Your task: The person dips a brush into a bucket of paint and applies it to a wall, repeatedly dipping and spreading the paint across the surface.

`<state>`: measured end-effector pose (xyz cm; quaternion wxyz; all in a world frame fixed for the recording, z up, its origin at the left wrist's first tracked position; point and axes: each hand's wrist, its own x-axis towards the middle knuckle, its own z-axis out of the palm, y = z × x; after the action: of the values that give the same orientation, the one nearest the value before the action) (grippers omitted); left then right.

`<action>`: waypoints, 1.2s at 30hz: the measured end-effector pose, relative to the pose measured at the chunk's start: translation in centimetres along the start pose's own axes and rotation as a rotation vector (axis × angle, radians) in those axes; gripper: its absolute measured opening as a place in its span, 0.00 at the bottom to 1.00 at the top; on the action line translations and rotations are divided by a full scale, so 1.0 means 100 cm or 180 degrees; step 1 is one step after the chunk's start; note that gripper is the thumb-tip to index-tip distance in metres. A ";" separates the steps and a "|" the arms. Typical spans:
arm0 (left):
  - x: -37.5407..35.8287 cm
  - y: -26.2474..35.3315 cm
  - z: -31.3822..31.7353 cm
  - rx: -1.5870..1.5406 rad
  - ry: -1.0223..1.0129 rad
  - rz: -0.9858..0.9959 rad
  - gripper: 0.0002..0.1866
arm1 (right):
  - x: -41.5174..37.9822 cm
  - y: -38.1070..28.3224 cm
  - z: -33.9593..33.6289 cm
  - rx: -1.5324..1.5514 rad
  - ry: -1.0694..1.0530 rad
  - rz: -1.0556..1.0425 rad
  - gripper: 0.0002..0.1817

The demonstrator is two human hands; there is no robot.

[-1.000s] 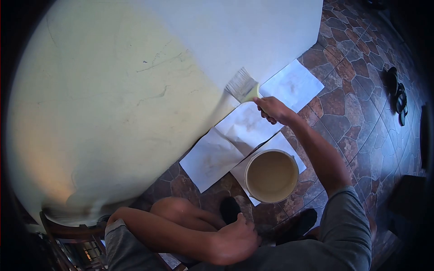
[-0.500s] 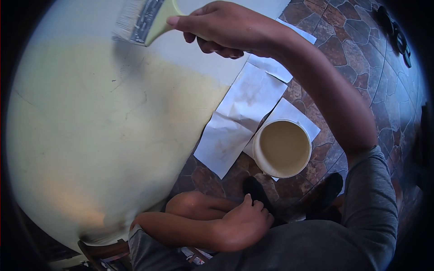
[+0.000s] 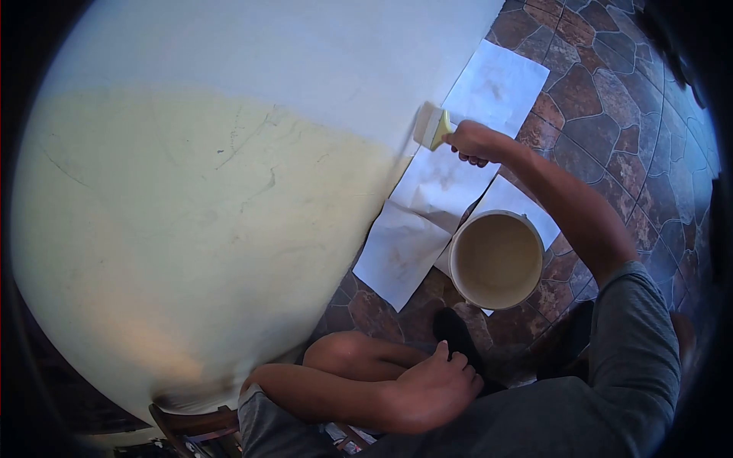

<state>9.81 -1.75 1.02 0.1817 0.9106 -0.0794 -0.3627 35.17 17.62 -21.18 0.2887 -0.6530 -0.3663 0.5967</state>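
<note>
My right hand (image 3: 476,143) grips the pale green handle of a wide paintbrush (image 3: 431,126). The bristles are at the lower edge of the wall (image 3: 229,175), just above the paper on the floor. The wall is white in its upper part in view and pale yellow with dark scuffs in the rest. My left hand (image 3: 439,385) rests at my lap with nothing visible in it, its fingers loosely bent and a little apart. A round white bucket (image 3: 453,267) with cream-coloured paint inside stands below my right forearm.
White paper sheets (image 3: 405,252) with smudges lie along the foot of the wall, one partly beneath the bucket. The floor (image 3: 588,145) is brown and grey stone-patterned tile. My dark-covered foot (image 3: 454,332) is near the bucket. A wooden chair (image 3: 195,424) stands at lower left.
My right hand has carried the paintbrush from high on the white area down to the wall's lower edge. My left hand keeps its pose; the whole view has shifted slightly.
</note>
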 end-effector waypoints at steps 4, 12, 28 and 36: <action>-0.002 0.000 -0.001 0.0037 0.0163 -0.0053 0.17 | -0.016 -0.038 -0.009 -0.0231 0.1120 -0.0552 0.20; -0.002 0.004 -0.001 0.0117 0.0180 0.0054 0.19 | -0.072 -0.077 0.060 -0.1492 0.1127 -0.1886 0.13; -0.010 0.002 -0.005 0.0109 0.0084 -0.0124 0.23 | -0.009 -0.072 -0.113 -0.1737 0.2629 -0.1340 0.20; 0.004 -0.013 -0.009 -0.0175 -0.0253 -0.0045 0.20 | -0.056 -0.086 0.045 -0.1533 0.1672 -0.2177 0.08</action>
<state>10.78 -0.40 0.85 0.2008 0.8906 -0.0702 -0.4019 29.47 17.60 -11.59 0.3915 -0.6719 -0.6020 0.1813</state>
